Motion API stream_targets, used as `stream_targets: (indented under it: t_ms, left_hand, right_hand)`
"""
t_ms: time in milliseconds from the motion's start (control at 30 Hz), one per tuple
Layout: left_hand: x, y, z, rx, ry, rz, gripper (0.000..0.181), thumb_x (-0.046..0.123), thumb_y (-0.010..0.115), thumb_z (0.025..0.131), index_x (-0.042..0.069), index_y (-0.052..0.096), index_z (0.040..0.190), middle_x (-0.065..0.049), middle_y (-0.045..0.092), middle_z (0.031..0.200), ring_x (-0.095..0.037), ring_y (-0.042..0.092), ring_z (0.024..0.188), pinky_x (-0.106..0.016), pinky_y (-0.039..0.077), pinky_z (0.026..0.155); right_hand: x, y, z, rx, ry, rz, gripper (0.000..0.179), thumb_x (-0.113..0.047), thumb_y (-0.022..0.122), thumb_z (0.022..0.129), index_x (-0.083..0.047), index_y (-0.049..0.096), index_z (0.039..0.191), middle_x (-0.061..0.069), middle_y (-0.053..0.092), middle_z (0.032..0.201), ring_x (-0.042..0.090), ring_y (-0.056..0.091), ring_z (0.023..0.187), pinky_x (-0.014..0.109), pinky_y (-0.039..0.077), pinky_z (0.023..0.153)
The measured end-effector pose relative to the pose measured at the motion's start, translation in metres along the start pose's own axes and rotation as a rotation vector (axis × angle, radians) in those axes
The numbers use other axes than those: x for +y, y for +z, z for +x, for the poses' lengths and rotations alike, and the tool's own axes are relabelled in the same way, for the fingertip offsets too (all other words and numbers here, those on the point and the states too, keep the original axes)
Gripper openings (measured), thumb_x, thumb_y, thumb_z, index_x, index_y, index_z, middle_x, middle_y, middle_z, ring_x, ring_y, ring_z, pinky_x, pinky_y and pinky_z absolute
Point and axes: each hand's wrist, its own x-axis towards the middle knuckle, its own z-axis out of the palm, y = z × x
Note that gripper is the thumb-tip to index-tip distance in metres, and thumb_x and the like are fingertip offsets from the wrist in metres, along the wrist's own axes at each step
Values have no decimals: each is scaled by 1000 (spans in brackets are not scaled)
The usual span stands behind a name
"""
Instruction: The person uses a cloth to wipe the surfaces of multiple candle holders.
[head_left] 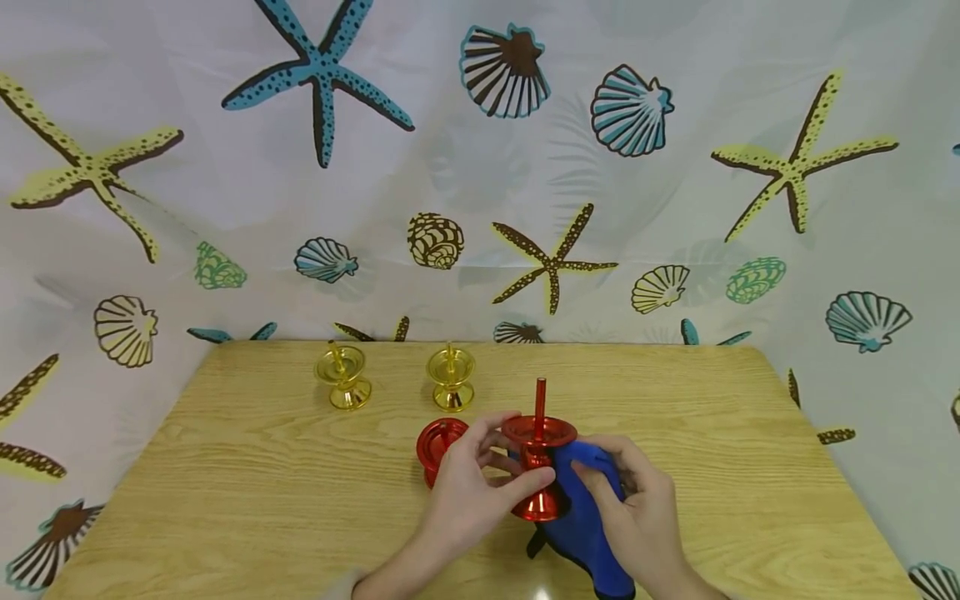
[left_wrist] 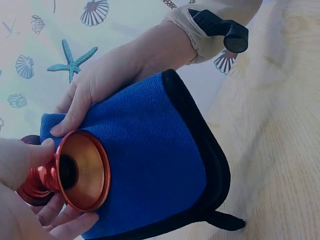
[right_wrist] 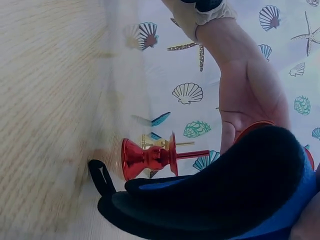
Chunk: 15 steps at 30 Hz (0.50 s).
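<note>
Behind everything I see the shell-and-starfish backdrop (head_left: 465,167), closing off the far edge of the desk (head_left: 285,500); left and right of the hands, wide stretches of wood give sideways room.

Next in size is the blue cloth (head_left: 592,525), black-edged, hanging at the held holder's right. The right hand (head_left: 648,500) pinches it between thumb and curled fingers, I judge to keep the fabric gathered near the metal; I can't tell whether they touch.

The left hand (head_left: 480,483) grips the red candle holder (head_left: 538,454) by its narrow waist, spike up and hollow base lifted off the wood. That grasp, I think, leaves dish and foot reachable.

The other red candle holder (head_left: 435,450) stands just beside the left hand, partly hidden by it, so that side is my tightest clearance. The left gold candle holder (head_left: 343,375) and right gold candle holder (head_left: 451,377) stand upright and apart near the far edge, probably parked out of the way.

Smallest, the cloth's black loop (head_left: 536,543) dangles free.
</note>
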Motion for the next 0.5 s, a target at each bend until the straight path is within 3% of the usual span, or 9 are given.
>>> stream_targets:
  t_ms: [133,300,367,500]
  left_hand:
    - [-4,-1,2,-62,-4,-64,60,18,82,93,7,57,146,-18,76,117,-19,74,94,-28,63,83]
    - [-6,-5,4,-117,-40,-107,61,17,84,91,6,57,146,-19,76,114,-17,73,93,-23,59,81]
    - [-7,-6,5,-131,-38,-103,61,17,85,90,5,59,144,-19,75,114,-17,72,92,-23,58,78]
    - [-7,-6,6,-151,-39,-105,60,18,85,90,5,61,143,-19,74,116,-18,71,90,-23,58,76]
  right_hand:
    - [3,-2,1,26,19,24,23,10,68,95,-5,73,112,4,81,100,3,75,86,23,62,69]
    - [5,-3,3,29,5,55,23,12,68,94,-2,72,111,-12,78,101,2,75,86,21,61,71]
    - [6,-2,2,16,-12,57,24,13,67,94,-2,72,112,-11,78,103,2,75,88,21,61,72]
    - [7,-1,1,-13,-62,29,26,13,67,94,-3,72,115,5,80,106,1,75,94,20,61,76]
